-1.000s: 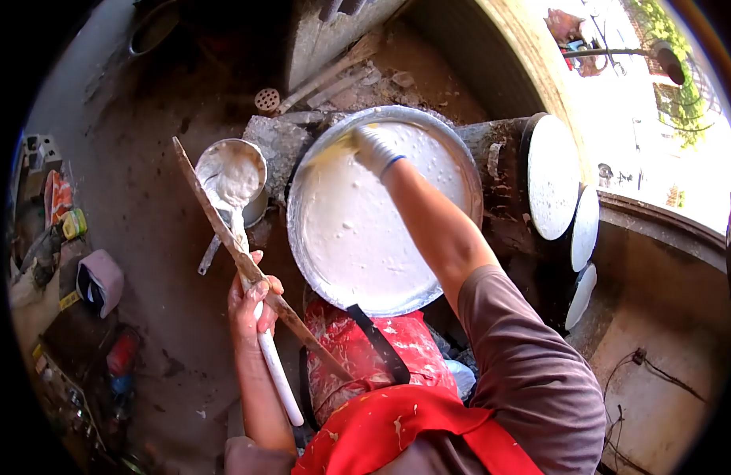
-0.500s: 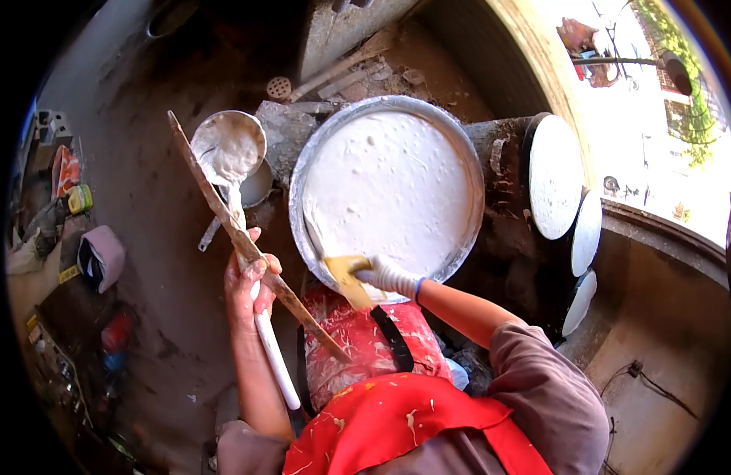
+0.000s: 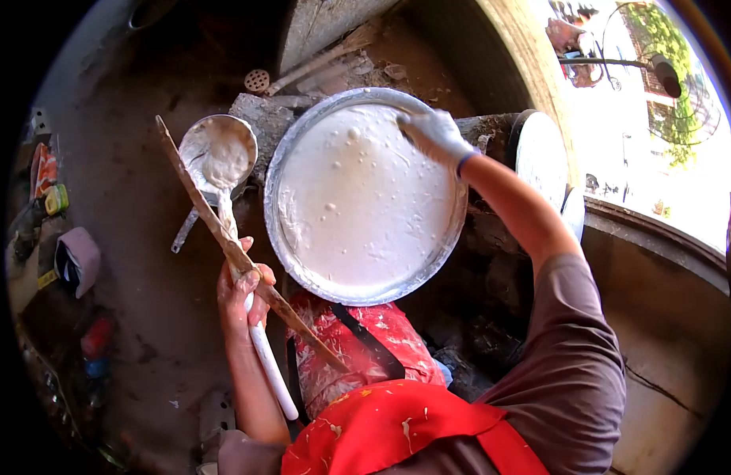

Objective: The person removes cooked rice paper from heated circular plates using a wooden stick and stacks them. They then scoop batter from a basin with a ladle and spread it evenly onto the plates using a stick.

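Head view. The left hand [image 3: 245, 294], fingers closed, holds a ladle [image 3: 270, 370] by its white handle, together with a long wooden stick [image 3: 189, 180] slanting across it; pale paste [image 3: 225, 162] lies in the ladle's bowl. The right hand [image 3: 438, 136], gloved, is at the upper right rim of a wide round pan [image 3: 272, 198] of white mixture [image 3: 365, 202], beyond the red apron [image 3: 397, 419]. Whether its fingers grip anything, I cannot tell.

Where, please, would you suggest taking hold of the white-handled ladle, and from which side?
Probably by the ladle's white handle, below the left hand, coming from the wearer's side: this slim length points back that way, while the smeared bowl lies at the far end.
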The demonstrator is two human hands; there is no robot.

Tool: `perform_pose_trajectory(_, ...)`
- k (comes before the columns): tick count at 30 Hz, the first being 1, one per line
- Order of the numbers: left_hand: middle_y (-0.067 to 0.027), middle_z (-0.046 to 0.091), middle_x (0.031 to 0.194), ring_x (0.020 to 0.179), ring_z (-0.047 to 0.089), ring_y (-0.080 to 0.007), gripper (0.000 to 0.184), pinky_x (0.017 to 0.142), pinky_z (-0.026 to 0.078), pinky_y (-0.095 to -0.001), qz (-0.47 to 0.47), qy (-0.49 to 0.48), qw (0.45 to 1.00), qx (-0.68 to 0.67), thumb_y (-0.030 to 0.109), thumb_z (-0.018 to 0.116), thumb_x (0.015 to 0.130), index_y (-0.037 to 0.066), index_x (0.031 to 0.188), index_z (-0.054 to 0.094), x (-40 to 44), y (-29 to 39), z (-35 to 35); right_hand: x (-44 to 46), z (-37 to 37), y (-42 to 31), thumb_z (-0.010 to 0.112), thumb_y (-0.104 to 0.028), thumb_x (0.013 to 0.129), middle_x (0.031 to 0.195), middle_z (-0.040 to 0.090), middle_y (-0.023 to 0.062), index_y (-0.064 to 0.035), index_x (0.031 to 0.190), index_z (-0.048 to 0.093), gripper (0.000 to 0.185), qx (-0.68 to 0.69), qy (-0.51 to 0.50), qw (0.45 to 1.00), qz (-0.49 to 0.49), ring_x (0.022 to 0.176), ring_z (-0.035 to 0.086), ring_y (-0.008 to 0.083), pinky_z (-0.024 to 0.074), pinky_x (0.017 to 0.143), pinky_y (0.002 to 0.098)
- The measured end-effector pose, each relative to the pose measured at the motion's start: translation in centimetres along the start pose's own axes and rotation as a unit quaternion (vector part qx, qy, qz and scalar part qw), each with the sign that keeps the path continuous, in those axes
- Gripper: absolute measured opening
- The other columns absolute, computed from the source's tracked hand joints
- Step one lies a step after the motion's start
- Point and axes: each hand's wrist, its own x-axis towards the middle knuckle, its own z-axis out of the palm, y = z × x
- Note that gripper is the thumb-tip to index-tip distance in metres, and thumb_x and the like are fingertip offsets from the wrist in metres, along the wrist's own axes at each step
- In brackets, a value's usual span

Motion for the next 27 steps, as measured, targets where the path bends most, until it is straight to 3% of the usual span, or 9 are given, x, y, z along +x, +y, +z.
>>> perform_pose_trajectory(1,-0.0125,0.058,0.068,0.028,0.031,-0.0024,0.052,0.027,0.025,-0.0151,-0.004,0.004,1.0,-0.004,0.01,0.06,0.073,0.001,0.12,0.038,0.2,0.4,0.2,2.7,0.1,0.8,0.044,-0.014,0.08,0.062,0.058,0.0151,-0.0043,0.08,0.057,0.016,0.024,0.076,0.996,-0.038,0.054,0.06,0.029,0.0467,0.046,0.0407)
perform_pose_trajectory(3,-0.0125,0.058,0.067,0.028,0.031,-0.0028,0.056,0.027,0.025,-0.015,-0.007,0.012,1.0,0.0,0.013,0.062,0.071,0.001,0.12,0.038,0.6,0.5,0.4,7.8,-0.1,1.7,0.048,-0.011,0.078,0.066,0.06,0.0134,-0.0056,0.08,0.06,0.013,-0.177,-0.141,0.973,-0.038,0.058,0.061,0.0266,0.0478,0.046,0.0377)
perform_pose_trajectory(10,-0.0114,0.055,0.068,0.027,0.03,-0.0031,0.056,0.026,0.027,-0.0144,-0.024,-0.003,0.999,-0.023,0.011,0.058,0.076,-0.001,0.124,0.032,0.9,-0.4,-0.4,0.7,5.9,4.7,0.057,-0.012,0.076,0.08,0.066,0.0084,-0.0071,0.085,0.067,0.014,-0.235,-0.28,0.927,0.085,0.073,0.065,0.0221,0.0515,0.053,0.0344)
perform_pose_trajectory(20,-0.0124,0.056,0.069,0.027,0.03,-0.0032,0.058,0.027,0.027,-0.015,-0.027,-0.043,0.999,-0.017,0.011,0.06,0.075,-0.001,0.124,0.032,0.6,-0.1,-0.7,-19.0,12.8,-5.3,0.063,-0.029,0.067,0.088,0.064,0.0142,-0.0041,0.087,0.065,0.032,0.164,-0.443,0.8,0.369,0.082,0.062,0.0285,0.0493,0.071,0.0365)
perform_pose_trajectory(21,-0.0122,0.056,0.069,0.027,0.031,-0.0032,0.058,0.027,0.027,-0.0151,-0.026,-0.044,0.999,-0.016,0.011,0.06,0.074,-0.001,0.124,0.032,0.6,-0.1,-0.6,-21.9,18.4,-6.9,0.055,-0.025,0.074,0.086,0.064,0.0132,-0.0046,0.088,0.065,0.027,0.034,-0.502,0.864,0.0,0.08,0.062,0.028,0.0491,0.069,0.0373)
perform_pose_trajectory(22,-0.0122,0.056,0.069,0.028,0.03,-0.0028,0.057,0.028,0.027,-0.015,-0.03,-0.052,0.998,-0.014,0.011,0.06,0.075,-0.001,0.123,0.033,0.7,0.0,-0.7,-22.4,19.3,-9.7,0.049,-0.022,0.078,0.086,0.064,0.012,-0.0061,0.089,0.064,0.025,0.091,-0.471,0.877,-0.036,0.079,0.061,0.0296,0.0488,0.066,0.0367)
perform_pose_trajectory(24,-0.0121,0.056,0.068,0.028,0.03,-0.0027,0.057,0.028,0.026,-0.0151,-0.037,-0.052,0.998,-0.009,0.011,0.06,0.075,-0.001,0.123,0.033,0.8,0.2,-0.6,-21.6,19.2,-16.7,0.057,-0.025,0.073,0.072,0.062,0.0039,-0.0028,0.083,0.062,0.025,0.402,-0.342,0.737,0.421,0.066,0.058,0.0207,0.0463,0.065,0.0312)
perform_pose_trajectory(25,-0.012,0.056,0.068,0.028,0.03,-0.0026,0.056,0.028,0.026,-0.0151,-0.044,-0.049,0.998,-0.002,0.011,0.06,0.075,-0.001,0.122,0.034,0.8,0.2,-0.6,-20.0,15.5,-17.7,0.058,-0.027,0.071,0.065,0.058,0.0008,-0.0017,0.08,0.062,0.027,0.519,-0.317,0.668,0.429,0.061,0.055,0.0179,0.0465,0.062,0.0326)
perform_pose_trajectory(27,-0.0118,0.056,0.068,0.028,0.03,-0.0025,0.056,0.028,0.026,-0.0149,-0.049,-0.046,0.998,0.007,0.012,0.061,0.074,-0.001,0.122,0.034,0.6,0.4,-0.3,-18.9,13.5,-16.3,0.058,-0.022,0.068,0.061,0.06,0.0064,-0.0007,0.073,0.063,0.022,0.422,-0.306,0.776,0.356,0.057,0.057,0.0231,0.0475,0.058,0.0342)
